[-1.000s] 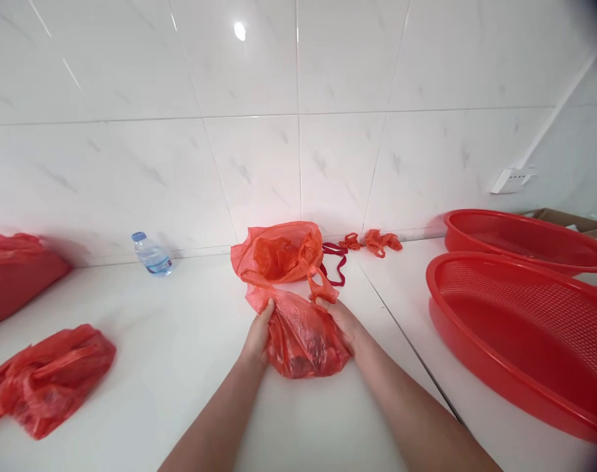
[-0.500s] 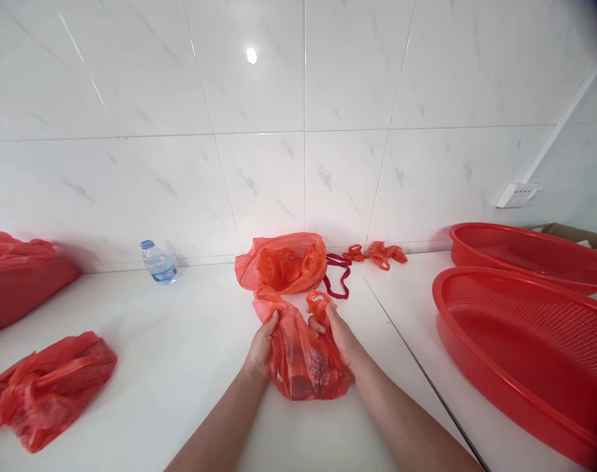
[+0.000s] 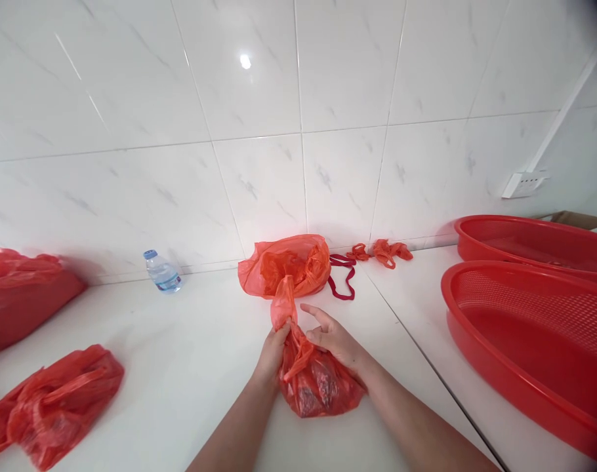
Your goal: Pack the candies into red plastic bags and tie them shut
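Note:
A small red plastic bag (image 3: 313, 383) with dark contents lies on the white counter (image 3: 195, 354) in front of me. My left hand (image 3: 273, 354) pinches the bag's gathered neck, and one handle sticks up above its fingers. My right hand (image 3: 334, 341) rests on the bag's right side, thumb against the neck, fingers stretched out toward the left. Just behind, against the wall, sits a second red bag (image 3: 283, 265) that is puffed and open.
Two red mesh baskets (image 3: 525, 328) fill the right side. Red bag handles and a dark red cord (image 3: 345, 278) lie by the wall. A small water bottle (image 3: 162, 273) stands at the back left. More red bags (image 3: 57, 406) lie at left.
The two handles were drawn together: my left hand gathered the bag's neck and my right hand let go of its handle and spread its fingers. The bag now sits bunched up.

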`<action>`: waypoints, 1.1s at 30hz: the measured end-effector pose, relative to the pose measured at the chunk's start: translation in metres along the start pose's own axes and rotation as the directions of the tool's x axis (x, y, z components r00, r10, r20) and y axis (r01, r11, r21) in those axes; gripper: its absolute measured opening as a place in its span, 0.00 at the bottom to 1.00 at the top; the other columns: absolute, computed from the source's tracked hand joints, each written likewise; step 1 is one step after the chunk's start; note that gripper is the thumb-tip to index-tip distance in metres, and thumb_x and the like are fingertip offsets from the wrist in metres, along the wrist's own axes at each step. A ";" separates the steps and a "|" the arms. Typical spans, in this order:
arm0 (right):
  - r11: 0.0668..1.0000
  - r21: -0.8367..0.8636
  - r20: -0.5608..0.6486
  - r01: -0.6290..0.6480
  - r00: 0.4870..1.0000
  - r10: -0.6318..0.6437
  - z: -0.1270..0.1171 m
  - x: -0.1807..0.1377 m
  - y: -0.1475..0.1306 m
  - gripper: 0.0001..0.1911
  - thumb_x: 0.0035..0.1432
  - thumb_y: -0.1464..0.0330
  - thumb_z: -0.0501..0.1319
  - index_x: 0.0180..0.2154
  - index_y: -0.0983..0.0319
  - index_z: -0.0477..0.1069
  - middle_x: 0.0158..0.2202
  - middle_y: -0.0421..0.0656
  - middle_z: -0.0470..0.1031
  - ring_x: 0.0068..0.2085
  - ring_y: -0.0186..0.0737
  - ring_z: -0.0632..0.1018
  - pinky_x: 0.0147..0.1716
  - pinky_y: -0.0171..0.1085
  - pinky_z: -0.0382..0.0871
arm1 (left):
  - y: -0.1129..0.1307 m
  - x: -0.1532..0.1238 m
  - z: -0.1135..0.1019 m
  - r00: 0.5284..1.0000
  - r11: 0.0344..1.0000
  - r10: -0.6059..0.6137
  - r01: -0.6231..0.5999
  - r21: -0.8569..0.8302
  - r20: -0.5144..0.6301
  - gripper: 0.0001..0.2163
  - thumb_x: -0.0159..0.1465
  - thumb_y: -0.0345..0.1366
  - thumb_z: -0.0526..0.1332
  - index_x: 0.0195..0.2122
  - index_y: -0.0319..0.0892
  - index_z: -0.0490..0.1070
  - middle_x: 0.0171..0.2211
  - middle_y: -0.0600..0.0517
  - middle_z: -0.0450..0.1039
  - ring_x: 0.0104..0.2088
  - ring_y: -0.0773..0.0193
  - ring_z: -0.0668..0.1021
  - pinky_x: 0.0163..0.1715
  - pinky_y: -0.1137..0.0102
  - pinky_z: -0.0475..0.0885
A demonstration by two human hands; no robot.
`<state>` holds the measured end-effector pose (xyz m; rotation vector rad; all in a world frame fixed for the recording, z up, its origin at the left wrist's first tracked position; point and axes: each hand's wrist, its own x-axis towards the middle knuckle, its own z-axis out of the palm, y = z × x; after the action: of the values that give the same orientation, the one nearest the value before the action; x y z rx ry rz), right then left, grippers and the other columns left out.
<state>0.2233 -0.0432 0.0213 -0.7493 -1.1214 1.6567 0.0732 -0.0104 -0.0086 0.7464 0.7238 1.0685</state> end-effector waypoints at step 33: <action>0.975 0.219 -0.085 0.044 0.996 -0.026 -0.009 -0.002 0.011 0.16 0.51 0.56 0.63 0.37 0.60 0.70 0.32 0.40 0.74 0.32 0.36 0.74 0.36 0.38 0.66 | 0.012 -0.015 0.009 0.975 0.898 0.222 -0.212 0.386 0.018 0.12 0.59 0.47 0.59 0.31 0.43 0.64 0.27 0.56 0.68 0.27 0.67 0.69 0.29 0.75 0.64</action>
<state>0.2281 -0.0435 0.0078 -0.6436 -0.8709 1.6730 0.0700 -0.0228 0.0080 1.1772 0.9033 1.1524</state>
